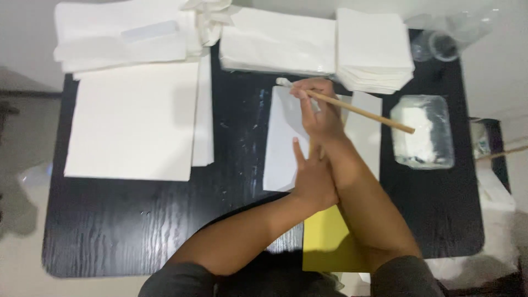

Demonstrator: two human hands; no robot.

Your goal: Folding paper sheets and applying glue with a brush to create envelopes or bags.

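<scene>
My right hand [318, 113] grips a wooden-handled brush [363, 111], whose white-coated tip rests at the top left corner of a white folded paper piece [283, 143] on the black table [137, 225]. The handle points right, toward a clear plastic container of white paste [422, 132]. Below it, my left hand [311, 176] lies flat with fingers spread, pressing on the white piece from under my right forearm. A yellow sheet [327, 239] lies beneath my arms at the table's near edge.
A large white sheet [135, 124] lies at the left. Stacks of white paper [278, 41] and a square pile [374, 49] line the far edge, and clear plastic cups [434, 44] stand at the far right. Another stick [503, 154] pokes in from the right.
</scene>
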